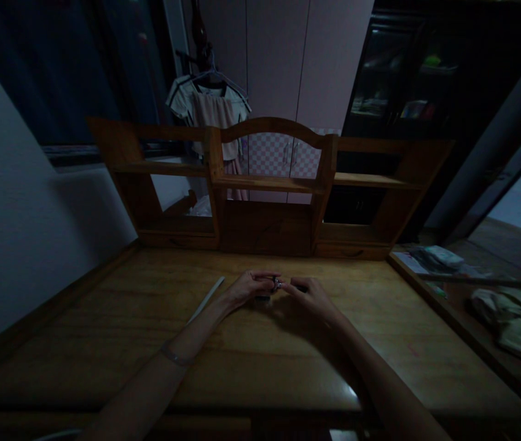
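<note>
My left hand (248, 288) and my right hand (310, 295) meet above the middle of a wooden desk (242, 349). Between their fingertips is a small dark piece with a shiny metal part (277, 284), too small and dim to name. The left fingers pinch it from one side, and the right fingertips close on its other side. A dark object (299, 287) shows by the right fingers; whether it is held or lies behind them I cannot tell. Just below the left fingers lies a small dark flat item (262, 297). To the left, a pale narrow strip (207, 299) runs partly behind my left forearm.
A wooden shelf unit (269, 183) with open compartments and small drawers stands along the desk's back edge. A raised wooden rim (444, 312) borders the right side, with crumpled cloth (517, 321) beyond. The wall (58, 245) is close on the left. Light is dim.
</note>
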`<state>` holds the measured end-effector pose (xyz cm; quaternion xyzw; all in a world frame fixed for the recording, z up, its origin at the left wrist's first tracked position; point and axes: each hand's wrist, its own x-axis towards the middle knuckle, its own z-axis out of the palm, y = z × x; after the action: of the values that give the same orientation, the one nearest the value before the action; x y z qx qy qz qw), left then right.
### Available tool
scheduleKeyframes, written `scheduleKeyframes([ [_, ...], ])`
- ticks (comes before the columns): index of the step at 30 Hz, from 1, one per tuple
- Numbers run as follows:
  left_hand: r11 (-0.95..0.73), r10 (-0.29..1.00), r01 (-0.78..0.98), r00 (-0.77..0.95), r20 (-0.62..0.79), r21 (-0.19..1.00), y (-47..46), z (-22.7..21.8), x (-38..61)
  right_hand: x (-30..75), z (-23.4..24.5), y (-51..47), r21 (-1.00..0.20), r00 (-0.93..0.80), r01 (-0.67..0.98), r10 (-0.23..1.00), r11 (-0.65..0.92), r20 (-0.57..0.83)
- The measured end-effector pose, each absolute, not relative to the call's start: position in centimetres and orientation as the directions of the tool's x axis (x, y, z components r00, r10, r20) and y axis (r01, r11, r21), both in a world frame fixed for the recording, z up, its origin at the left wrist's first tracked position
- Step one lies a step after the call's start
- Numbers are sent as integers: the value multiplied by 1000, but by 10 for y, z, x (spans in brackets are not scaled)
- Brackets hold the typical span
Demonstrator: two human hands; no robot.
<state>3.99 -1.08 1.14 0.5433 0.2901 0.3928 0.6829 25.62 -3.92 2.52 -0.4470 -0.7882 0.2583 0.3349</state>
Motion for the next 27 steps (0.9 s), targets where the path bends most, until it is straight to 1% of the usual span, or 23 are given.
scheduleKeyframes([
  [11,108,858,-158,514,-12,982,-14,14,42,258,28,-39,-717,-431,514,864,472,260],
  [20,113,836,-146,548,-15,983,-16,17,42,261,31,-39,-784,-514,442,839,436,177],
  [24,103,844,-135,537,-15,985,-15,16,42,261,29,-38,-787,-495,442,849,430,185],
  [27,88,868,-131,496,-12,987,-12,13,44,260,24,-35,-771,-437,480,876,418,203],
])
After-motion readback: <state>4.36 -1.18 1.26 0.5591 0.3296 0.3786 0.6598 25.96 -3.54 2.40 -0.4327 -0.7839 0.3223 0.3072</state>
